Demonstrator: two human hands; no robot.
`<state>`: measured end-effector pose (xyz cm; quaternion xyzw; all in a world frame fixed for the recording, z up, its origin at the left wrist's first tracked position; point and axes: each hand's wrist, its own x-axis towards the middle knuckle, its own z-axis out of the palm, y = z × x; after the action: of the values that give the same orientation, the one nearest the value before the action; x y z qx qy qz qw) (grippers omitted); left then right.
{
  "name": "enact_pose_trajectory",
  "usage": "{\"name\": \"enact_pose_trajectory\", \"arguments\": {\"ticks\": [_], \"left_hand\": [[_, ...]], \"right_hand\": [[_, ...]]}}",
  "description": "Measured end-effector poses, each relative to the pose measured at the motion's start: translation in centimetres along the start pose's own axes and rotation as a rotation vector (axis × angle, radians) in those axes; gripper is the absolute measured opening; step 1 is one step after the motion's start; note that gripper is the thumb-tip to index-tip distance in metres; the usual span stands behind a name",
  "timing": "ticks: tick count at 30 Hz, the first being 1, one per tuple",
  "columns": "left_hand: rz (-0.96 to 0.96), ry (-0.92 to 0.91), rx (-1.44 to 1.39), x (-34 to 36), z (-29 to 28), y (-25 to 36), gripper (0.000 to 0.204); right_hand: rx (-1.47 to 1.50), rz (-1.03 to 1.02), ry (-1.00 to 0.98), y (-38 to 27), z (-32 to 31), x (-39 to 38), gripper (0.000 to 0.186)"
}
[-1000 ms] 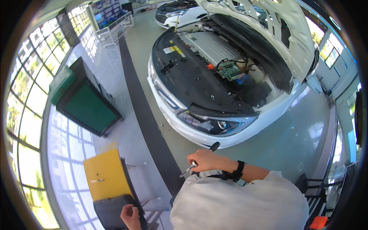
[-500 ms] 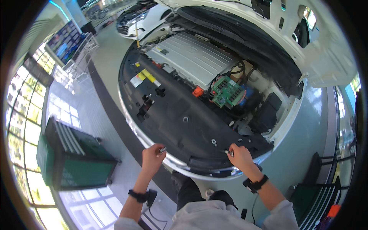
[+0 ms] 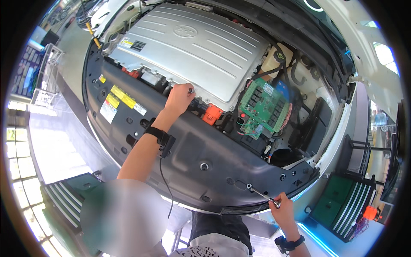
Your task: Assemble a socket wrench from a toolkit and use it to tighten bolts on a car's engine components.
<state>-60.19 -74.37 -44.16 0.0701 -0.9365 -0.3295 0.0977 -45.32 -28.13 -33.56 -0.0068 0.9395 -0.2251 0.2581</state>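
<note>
Now, left hand (image 3: 179,99) moved to silver cover (image 3: 192,53), right hand (image 3: 282,210) holding ratchet (image 3: 261,194)

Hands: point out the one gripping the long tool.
The right hand, at the black panel's front edge; the left hand, by the silver cover, pinches a small metal piece.

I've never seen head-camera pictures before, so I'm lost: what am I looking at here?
No robot here: a person works bare-handed. A fisheye camera worn on the head looks down, so straight edges bend. Ahead is a car, opened at the front. A black cover lies nearest; beyond it sit a silver box and, to its right, a green board. The right hand holds a ratchet over the cover. The left hand, at the box's near edge, seems to pinch a metal piece.
</note>
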Motion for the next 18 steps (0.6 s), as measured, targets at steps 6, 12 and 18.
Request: {"name": "enact_pose_trajectory", "arguments": {"ticks": [6, 12, 18], "left_hand": [[0.060, -0.124, 0.016, 1.3, -0.6, 0.6, 0.012], [0.141, -0.084, 0.077, 0.1, -1.6, 0.4, 0.014], [-0.182, 0.200, -0.399, -9.1, -2.7, 7.6, 0.020]], "right_hand": [[0.001, 0.030, -0.026, -1.3, -0.9, 0.8, 0.022], [-0.059, -0.008, -0.054, -1.8, -0.9, 1.2, 0.021], [-0.077, -0.162, -0.058, 0.4, -0.8, 0.8, 0.021]]}}
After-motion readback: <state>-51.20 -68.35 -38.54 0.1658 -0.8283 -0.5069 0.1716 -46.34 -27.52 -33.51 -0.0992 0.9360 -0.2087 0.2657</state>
